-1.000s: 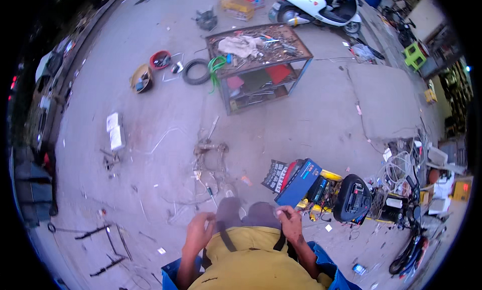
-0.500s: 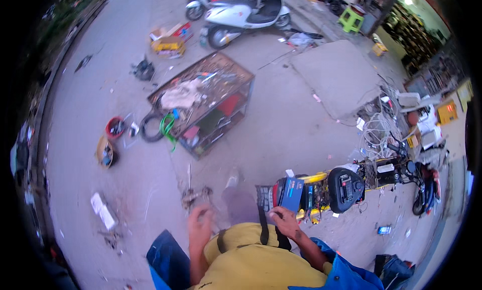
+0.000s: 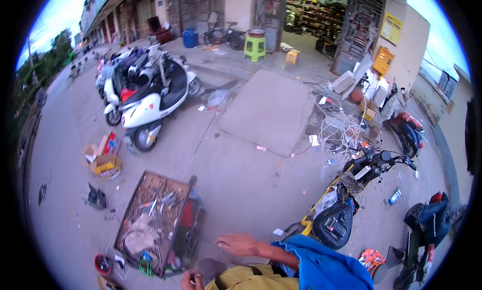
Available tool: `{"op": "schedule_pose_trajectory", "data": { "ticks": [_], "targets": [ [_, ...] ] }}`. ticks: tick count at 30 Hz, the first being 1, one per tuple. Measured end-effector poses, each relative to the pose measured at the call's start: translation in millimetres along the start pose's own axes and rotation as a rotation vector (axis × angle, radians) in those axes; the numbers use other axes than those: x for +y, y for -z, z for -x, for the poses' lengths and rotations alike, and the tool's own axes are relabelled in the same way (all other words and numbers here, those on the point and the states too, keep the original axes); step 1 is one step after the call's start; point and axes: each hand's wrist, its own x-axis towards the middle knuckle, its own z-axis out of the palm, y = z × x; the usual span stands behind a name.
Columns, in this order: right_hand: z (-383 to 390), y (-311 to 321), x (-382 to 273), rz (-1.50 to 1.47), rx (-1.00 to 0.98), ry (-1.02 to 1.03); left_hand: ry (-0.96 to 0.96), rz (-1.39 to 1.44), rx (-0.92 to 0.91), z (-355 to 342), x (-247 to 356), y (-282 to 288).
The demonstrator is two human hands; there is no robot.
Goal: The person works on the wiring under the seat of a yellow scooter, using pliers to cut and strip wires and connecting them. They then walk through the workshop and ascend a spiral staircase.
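- On a concrete forecourt, a person's right hand [image 3: 240,244] reaches out from a blue sleeve [image 3: 321,265], palm down and fingers extended, holding nothing.
- It hovers near the right edge of a low wire tool cart [image 3: 159,225], apart from it; the flat, loose pose reads as a reach or a balancing gesture rather than a grip.
- The left hand [image 3: 192,280] sits at the lower edge of the view, close to the person's mustard-yellow garment [image 3: 241,279]; its fingers look curled, but whether it clasps anything cannot be told.
- The cart stands just left of the hands, its top tray heaped with metal tools, a pale rag and scraps, with coloured items on a lower shelf; it likely sits there so the tools stay within arm's reach.
- A dark, partly stripped electric scooter with a yellow frame [image 3: 346,199] stands to the right, its front casing open, apparently parked for repair.
- White scooters [image 3: 150,102] line the kerb farther off; a tangle of white cable [image 3: 339,132] lies beside a concrete ramp [image 3: 266,109], and small boxes [image 3: 103,159] sit on the ground left of the cart.
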Motion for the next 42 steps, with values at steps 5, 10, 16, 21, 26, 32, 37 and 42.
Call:
{"op": "schedule_pose_trajectory", "data": {
  "ticks": [5, 10, 16, 21, 26, 32, 37, 42],
  "targets": [
    [-85.6, 148.9, 40.6, 0.134, 0.494, 0.007, -0.051, -0.019, -0.205, -202.9, 75.5, -57.9],
    [-159.4, 370.5, 151.8, 0.581, 0.759, -0.072, -0.105, -0.055, -0.484, -402.8, 145.0, -163.0],
    [-246.9, 616.0, 231.2, 0.717, 1.083, -0.240, -0.230, -0.148, -0.695, -652.1, 240.3, -283.4],
    [-303.2, 772.2, 311.0, 0.700, 1.026, -0.325, -0.271, -0.052, -0.658, -844.8, 365.3, -369.9],
    [-366.6, 908.5, 420.5, 0.558, 1.123, -0.223, -0.515, 0.168, -0.533, -1039.0, 527.7, -499.3],
    [-424.2, 1077.8, 565.2, 0.702, 0.910, -0.474, -0.726, 0.222, -0.667, -1221.9, 645.3, -689.3],
    [-490.2, 1234.7, 653.5, 0.792, 0.773, -0.462, -0.579, 0.100, -0.728, -1354.1, 682.1, -785.6],
    [-599.5, 1469.1, 747.1, 0.788, 0.601, -0.169, -0.631, -0.356, -0.594, -1556.3, 827.6, -909.6]
  ]
}}
